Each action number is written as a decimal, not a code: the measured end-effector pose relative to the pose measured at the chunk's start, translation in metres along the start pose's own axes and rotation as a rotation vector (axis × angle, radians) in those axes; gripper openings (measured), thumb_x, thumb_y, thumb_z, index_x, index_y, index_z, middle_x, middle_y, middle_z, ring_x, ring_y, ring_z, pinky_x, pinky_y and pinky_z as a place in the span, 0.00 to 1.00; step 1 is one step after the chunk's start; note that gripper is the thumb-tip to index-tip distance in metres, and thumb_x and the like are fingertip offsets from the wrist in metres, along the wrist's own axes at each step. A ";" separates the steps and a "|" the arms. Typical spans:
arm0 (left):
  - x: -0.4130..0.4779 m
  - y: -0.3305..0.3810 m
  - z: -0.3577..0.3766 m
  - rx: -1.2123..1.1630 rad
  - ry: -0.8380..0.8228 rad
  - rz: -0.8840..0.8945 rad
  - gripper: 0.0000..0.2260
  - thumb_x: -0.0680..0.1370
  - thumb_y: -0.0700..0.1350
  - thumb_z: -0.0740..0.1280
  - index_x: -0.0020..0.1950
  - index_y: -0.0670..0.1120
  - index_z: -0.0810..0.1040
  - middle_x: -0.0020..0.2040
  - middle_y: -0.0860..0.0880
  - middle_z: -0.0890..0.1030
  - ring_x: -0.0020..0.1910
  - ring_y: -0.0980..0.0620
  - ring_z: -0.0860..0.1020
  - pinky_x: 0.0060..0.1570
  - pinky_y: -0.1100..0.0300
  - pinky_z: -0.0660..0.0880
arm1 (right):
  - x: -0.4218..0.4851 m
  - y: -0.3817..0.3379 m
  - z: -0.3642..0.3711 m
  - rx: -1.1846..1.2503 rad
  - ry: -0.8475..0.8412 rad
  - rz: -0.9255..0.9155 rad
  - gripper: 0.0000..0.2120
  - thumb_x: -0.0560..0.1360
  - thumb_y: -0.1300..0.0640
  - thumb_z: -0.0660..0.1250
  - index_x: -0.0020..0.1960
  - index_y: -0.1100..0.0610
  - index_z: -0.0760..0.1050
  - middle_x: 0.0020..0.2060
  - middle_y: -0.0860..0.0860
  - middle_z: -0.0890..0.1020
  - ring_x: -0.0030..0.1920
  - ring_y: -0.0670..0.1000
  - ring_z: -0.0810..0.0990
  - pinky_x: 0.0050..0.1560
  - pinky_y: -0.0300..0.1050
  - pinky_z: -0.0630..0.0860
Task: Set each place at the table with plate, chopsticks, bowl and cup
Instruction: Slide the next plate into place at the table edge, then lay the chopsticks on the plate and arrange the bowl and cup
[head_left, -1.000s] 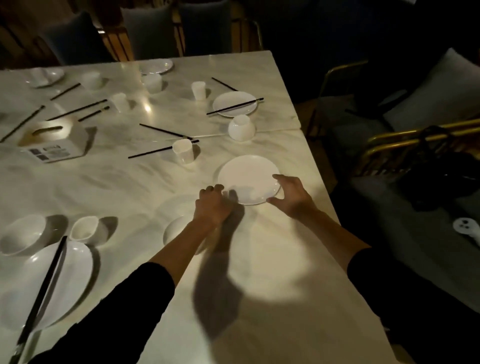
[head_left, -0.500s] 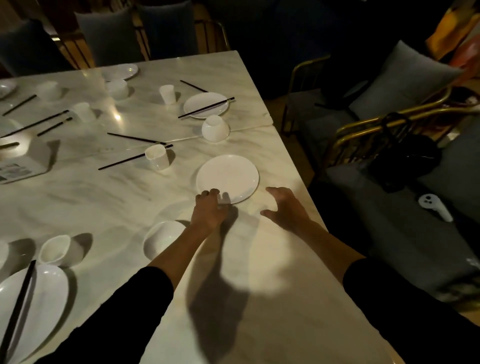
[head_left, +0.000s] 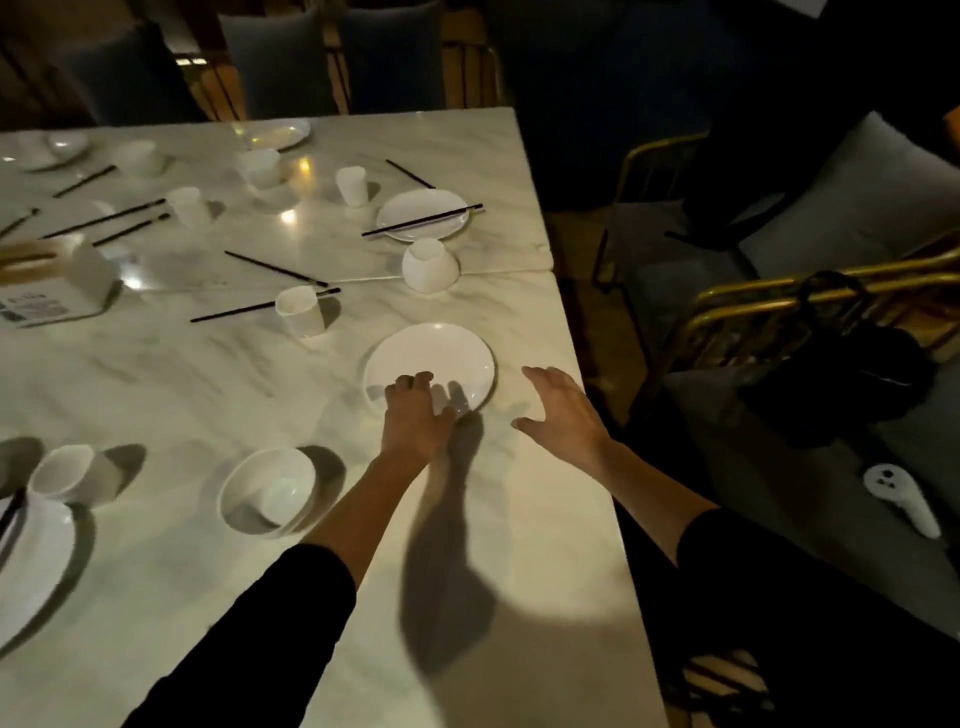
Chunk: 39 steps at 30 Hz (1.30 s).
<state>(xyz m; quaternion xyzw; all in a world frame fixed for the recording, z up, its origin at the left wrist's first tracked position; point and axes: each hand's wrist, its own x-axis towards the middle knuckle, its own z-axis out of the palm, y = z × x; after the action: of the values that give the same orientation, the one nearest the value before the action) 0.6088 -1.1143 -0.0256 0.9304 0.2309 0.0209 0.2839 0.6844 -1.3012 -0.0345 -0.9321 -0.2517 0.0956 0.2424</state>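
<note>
Plate step: our left hand (head_left: 415, 415) curls fingers on plate (head_left: 436, 353) rim; right hand (head_left: 563, 410) spread beside. Next, we judge: chopsticks (head_left: 234, 312), beyond our fingers.

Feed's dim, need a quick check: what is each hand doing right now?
Left hand: fingers curled on the near rim of the plate; grip cannot be told.
Right hand: open, holding nothing, beside the plate.

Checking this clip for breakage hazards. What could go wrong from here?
1. The plate lies near the right edge of the table with only the left hand on its near rim; the right hand is off it, so a sideways push might send it over.
2. The left forearm passes close beside the bowl; pulling back could knock it.
</note>
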 end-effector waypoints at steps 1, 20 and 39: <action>0.001 0.003 0.003 0.004 0.027 -0.021 0.24 0.76 0.45 0.66 0.71 0.40 0.66 0.66 0.38 0.71 0.66 0.40 0.67 0.64 0.51 0.66 | 0.006 0.006 -0.001 0.013 -0.019 -0.015 0.36 0.75 0.48 0.68 0.76 0.55 0.56 0.74 0.53 0.63 0.76 0.54 0.55 0.74 0.50 0.57; -0.033 0.068 -0.029 0.181 0.346 -0.532 0.27 0.75 0.47 0.67 0.72 0.41 0.64 0.68 0.39 0.69 0.68 0.39 0.65 0.63 0.45 0.69 | 0.099 0.012 -0.082 0.041 -0.359 -0.427 0.39 0.73 0.47 0.69 0.77 0.53 0.54 0.74 0.53 0.63 0.74 0.56 0.59 0.71 0.58 0.61; 0.181 -0.013 -0.103 0.054 0.445 -0.664 0.25 0.76 0.46 0.66 0.70 0.41 0.65 0.66 0.37 0.70 0.67 0.37 0.66 0.62 0.44 0.70 | 0.317 -0.074 -0.044 -0.226 -0.415 -0.676 0.34 0.74 0.48 0.68 0.74 0.55 0.58 0.74 0.52 0.63 0.73 0.54 0.61 0.71 0.54 0.61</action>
<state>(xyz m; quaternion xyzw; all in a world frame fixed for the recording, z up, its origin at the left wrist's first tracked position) 0.7476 -0.9711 0.0370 0.7850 0.5755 0.1228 0.1938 0.9373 -1.0994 0.0233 -0.7786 -0.5962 0.1679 0.1002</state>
